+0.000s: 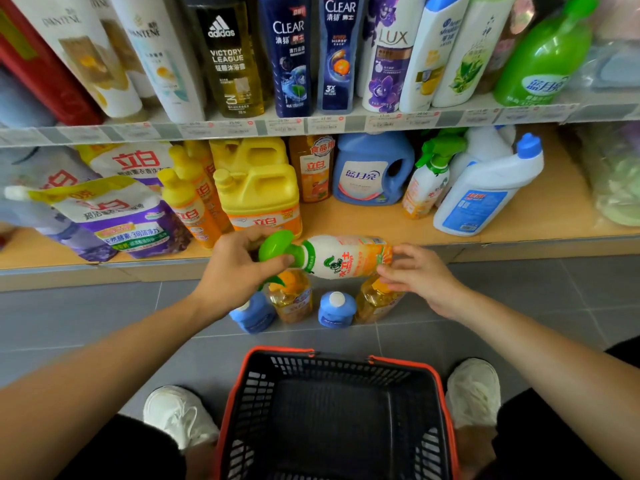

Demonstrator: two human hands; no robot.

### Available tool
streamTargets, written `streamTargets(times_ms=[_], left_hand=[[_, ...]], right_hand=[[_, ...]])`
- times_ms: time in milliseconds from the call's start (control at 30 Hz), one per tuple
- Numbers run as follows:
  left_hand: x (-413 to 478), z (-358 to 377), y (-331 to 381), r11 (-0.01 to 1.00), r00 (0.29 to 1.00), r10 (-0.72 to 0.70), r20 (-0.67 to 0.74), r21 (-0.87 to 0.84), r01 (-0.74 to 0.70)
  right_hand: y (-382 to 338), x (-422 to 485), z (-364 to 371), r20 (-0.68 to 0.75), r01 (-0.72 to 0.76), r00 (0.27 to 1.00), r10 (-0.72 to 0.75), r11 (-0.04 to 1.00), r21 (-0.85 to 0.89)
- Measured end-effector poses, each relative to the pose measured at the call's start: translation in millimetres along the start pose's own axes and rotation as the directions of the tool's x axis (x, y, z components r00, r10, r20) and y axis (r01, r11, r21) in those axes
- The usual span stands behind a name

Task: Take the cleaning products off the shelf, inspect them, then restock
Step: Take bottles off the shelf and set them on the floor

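A white and orange spray bottle (341, 256) with a green trigger head lies sideways in the air, just in front of the lower shelf (346, 220). My left hand (235, 268) grips its green head and neck. My right hand (420, 271) pinches the bottle's base with its fingertips. Below the bottle, two blue bottles (336, 309) and two amber dish-soap bottles (291, 299) stand on the grey floor.
The lower shelf holds purple refill pouches (114, 216), yellow jugs (258, 192), a blue detergent jug (372, 169), another spray bottle (427, 183) and a white toilet-cleaner bottle (485, 195). Shampoo bottles line the upper shelf. A black basket with an orange rim (330, 415) stands between my white shoes.
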State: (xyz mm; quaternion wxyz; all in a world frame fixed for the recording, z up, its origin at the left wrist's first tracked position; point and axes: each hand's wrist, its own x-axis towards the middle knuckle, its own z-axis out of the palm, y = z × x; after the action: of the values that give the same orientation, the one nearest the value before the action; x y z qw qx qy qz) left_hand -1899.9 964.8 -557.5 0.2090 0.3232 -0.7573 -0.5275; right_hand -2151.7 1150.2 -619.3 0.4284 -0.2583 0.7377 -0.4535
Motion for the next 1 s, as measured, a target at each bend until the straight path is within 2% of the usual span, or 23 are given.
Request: streamTargets(times_ms=[33, 67, 100, 167, 200, 367, 533, 700, 833, 1000], left_hand=[[-0.2, -3.3, 0.2, 0.999, 1.0, 0.012, -0.008, 0.033, -0.012], [0.0, -6.3, -0.1, 0.997, 0.999, 0.03, -0.013, 0.077, -0.029], [0.0, -8.9, -0.2, 0.992, 0.999, 0.049, -0.013, 0.121, -0.047], [-0.9, -13.5, -0.4, 0.982, 0.997, 0.076, 0.003, 0.173, -0.075], [-1.4, -15.2, -0.8, 0.978, 0.996, 0.085, 0.021, 0.19, -0.087], [0.8, -12.1, -9.4, 0.928, 0.988, 0.094, 0.125, 0.35, -0.132], [11.9, 0.6, -7.1, 0.929, 0.988, 0.082, 0.127, 0.35, -0.122], [23.2, 7.7, 10.4, 0.896, 0.955, 0.095, 0.28, 0.393, -0.204], [23.9, 10.4, -0.6, 0.864, 0.937, 0.041, 0.347, 0.458, -0.208], [2.7, 43.9, -50.5, 0.789, 0.903, -0.075, 0.422, 0.579, -0.205]], right_hand=[[5.9, 1.7, 1.8, 0.039, 0.062, 0.998, -0.056, 0.982, -0.181], [11.9, 4.9, 2.9, 0.087, 0.138, 0.99, -0.113, 0.915, -0.379], [17.5, 8.6, 3.8, 0.14, 0.209, 0.978, -0.157, 0.799, -0.563], [26.3, 14.9, 3.8, 0.207, 0.264, 0.965, -0.163, 0.588, -0.765], [30.3, 17.5, 3.6, 0.214, 0.26, 0.966, -0.148, 0.544, -0.798], [43.2, 28.9, 4.9, 0.195, 0.272, 0.96, -0.2, 0.514, -0.814], [43.7, 33.5, 5.5, 0.189, 0.277, 0.958, -0.217, 0.514, -0.812], [43.6, 34.4, 4.4, 0.19, 0.275, 0.959, -0.21, 0.538, -0.797], [43.4, 33.5, 5.0, 0.182, 0.268, 0.962, -0.204, 0.563, -0.782], [44.8, 33.4, 5.0, 0.15, 0.247, 0.966, -0.209, 0.592, -0.767]])
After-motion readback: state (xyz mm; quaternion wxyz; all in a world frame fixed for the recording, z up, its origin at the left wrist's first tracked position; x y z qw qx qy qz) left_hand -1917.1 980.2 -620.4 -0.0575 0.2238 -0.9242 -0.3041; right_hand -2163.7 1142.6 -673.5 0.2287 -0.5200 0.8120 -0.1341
